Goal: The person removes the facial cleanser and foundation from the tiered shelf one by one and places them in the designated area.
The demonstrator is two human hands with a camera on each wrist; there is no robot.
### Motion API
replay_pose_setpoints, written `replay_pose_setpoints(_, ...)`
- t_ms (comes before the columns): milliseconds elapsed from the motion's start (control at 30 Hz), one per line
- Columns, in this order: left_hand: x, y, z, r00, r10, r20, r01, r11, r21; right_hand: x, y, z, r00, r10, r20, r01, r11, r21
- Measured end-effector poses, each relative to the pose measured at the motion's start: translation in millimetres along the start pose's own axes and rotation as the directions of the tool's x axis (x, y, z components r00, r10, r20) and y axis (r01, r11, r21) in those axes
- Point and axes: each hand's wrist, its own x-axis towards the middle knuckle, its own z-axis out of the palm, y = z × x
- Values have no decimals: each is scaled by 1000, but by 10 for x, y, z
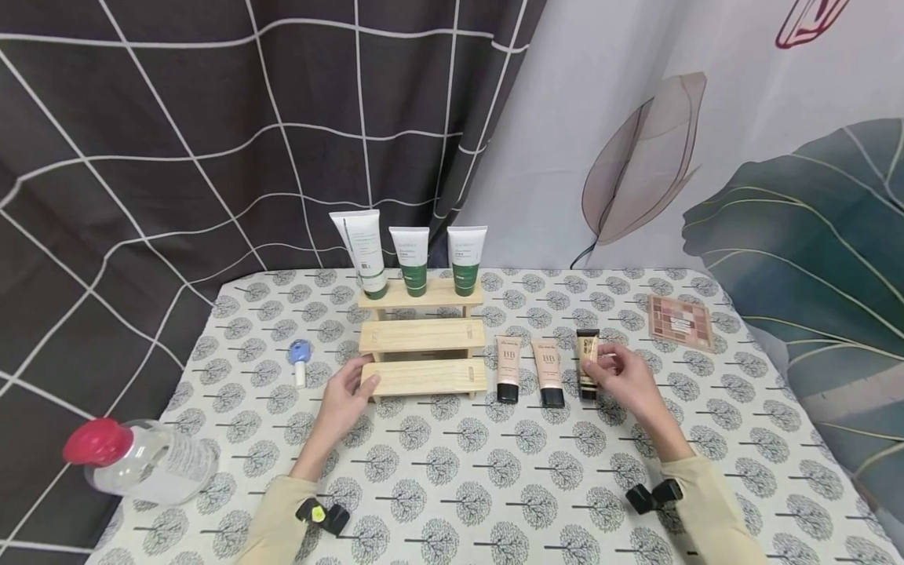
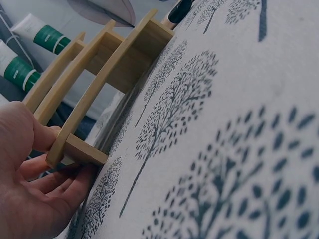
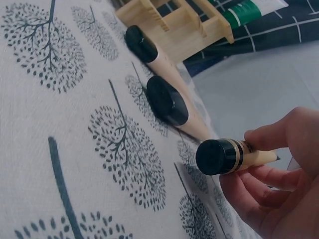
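Note:
My left hand (image 1: 348, 390) grips the left end of the lowest step of a three-tier wooden stand (image 1: 424, 377), thumb on top and fingers underneath. Three white-and-green squeeze tubes (image 1: 414, 263) stand on their caps along its top step; the leftmost is taller and leans. My right hand (image 1: 621, 378) pinches a gold tube with a black cap (image 1: 588, 361) between thumb and fingers. In the right wrist view that gold tube (image 3: 251, 158) points its cap toward the camera. Left of it lie two pinkish BB cream tubes (image 1: 508, 365), black caps toward me.
A blue-and-white small bottle (image 1: 300, 362) lies left of the stand. At the front left is a clear bottle with a red top (image 1: 155, 463). An eyeshadow palette (image 1: 681, 322) lies at the right rear. Curtains (image 1: 233, 141) hang behind the tree-patterned tablecloth (image 1: 473, 502).

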Motion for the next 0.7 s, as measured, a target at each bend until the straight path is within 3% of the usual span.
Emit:
replay_pose_setpoints(533, -9, 11, -7, 1000, -6, -6, 6, 1000, 2, 38, 104, 36, 999, 36, 27, -32, 989, -144)
replay_pose_setpoints(700, -8, 13, 1, 1000, -7, -11, 7, 1000, 8, 53, 121, 57, 1000, 27, 3, -25, 982, -188)
